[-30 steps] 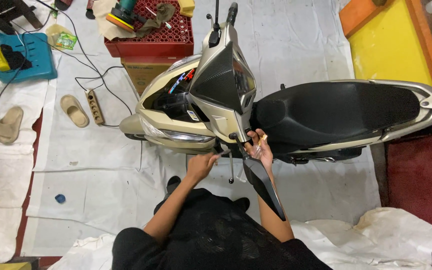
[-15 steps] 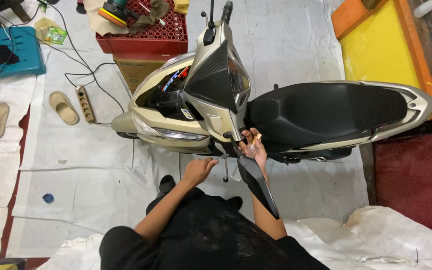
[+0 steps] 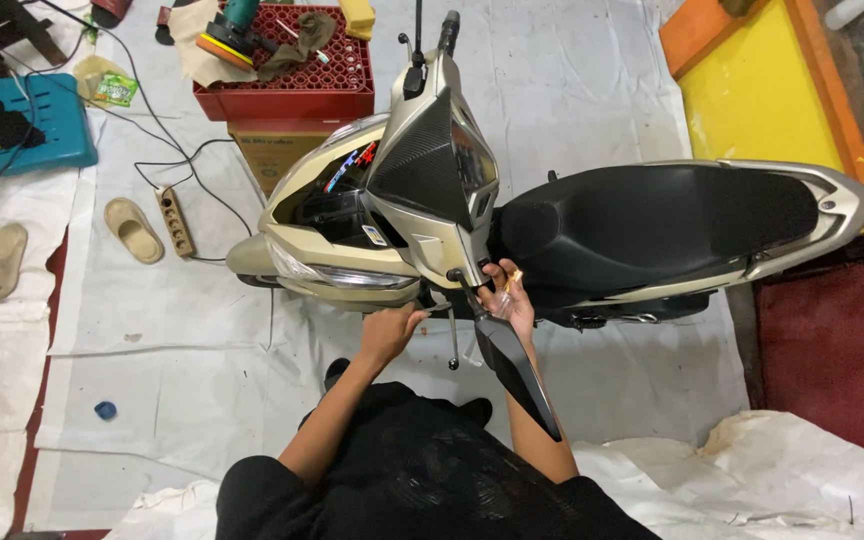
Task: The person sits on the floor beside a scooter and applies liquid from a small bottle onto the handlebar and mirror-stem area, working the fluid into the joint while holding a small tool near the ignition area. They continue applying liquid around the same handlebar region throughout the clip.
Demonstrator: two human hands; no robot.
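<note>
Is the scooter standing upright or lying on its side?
Upright. The scooter shows its black seat and handlebar cover facing straight up at the camera, with both flanks visible above the white floor sheet.

I see a brown cardboard box (image 3: 274,152) under the red crate (image 3: 287,92), upper middle-left of the frame. A small green packet (image 3: 115,89) lies upper left. Red, blue and white stickers (image 3: 350,166) mark the scooter's front panel.
</note>
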